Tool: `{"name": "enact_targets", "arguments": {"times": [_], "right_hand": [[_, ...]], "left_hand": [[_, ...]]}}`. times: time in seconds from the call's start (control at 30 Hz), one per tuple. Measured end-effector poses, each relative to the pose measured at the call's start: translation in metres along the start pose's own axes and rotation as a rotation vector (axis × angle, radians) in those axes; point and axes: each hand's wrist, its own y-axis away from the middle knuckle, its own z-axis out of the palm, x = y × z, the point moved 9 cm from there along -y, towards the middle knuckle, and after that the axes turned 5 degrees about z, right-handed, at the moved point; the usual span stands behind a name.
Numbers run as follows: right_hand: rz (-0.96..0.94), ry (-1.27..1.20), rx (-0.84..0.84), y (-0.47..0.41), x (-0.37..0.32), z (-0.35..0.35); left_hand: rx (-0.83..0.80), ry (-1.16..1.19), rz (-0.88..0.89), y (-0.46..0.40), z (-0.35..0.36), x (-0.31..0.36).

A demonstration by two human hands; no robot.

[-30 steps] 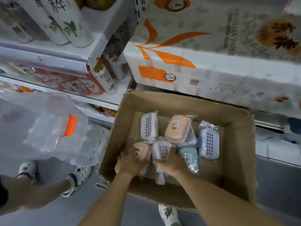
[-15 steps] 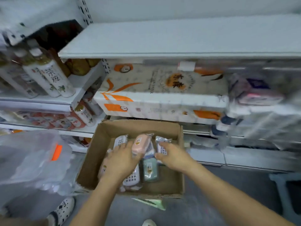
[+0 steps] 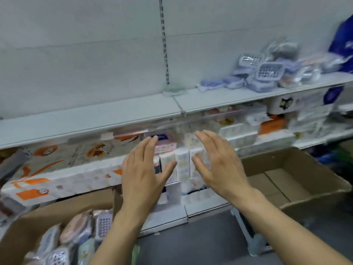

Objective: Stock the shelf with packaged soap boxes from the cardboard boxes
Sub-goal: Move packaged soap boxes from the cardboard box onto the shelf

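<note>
Single head view (worn) faces forward, slightly down, close to shelf (image 3: pixel 133 115).

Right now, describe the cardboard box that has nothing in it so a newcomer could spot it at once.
Find the long grey shelf holding a heap of packaged soap boxes at its right end. Below that heap, at floor level, sits an open cardboard box. Only its bare bottom flaps show, whereas the other cardboard box, at lower left, is full of wrapped soap boxes.

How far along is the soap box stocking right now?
Done: a pile of soap boxes sits on the upper shelf, and the right carton looks empty. In hand: nothing; left hand and right hand are open. Left: the left carton holds packaged soap boxes.
</note>
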Motion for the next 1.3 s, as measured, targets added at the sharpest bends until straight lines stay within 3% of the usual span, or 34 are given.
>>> {"name": "enact_targets", "arguments": {"times": [0.2, 0.47, 0.9, 1.3], "right_hand": [[0.113, 0.144, 0.141, -0.010, 0.116, -0.095], [0.188, 0.270, 0.162, -0.059, 0.280, -0.172], [0.243, 0.213, 0.121, -0.195, 0.553, -0.253], [0.262, 0.162, 0.026, -0.324, 0.810, -0.272]], "left_hand": [[-0.032, 0.000, 0.188, -0.072, 0.050, 0.118], [-0.053, 0.021, 0.335, -0.179, 0.146, 0.252], [-0.107, 0.248, 0.326, -0.362, 0.330, 0.430], [-0.149, 0.327, 0.313, -0.497, 0.494, 0.566]]}}
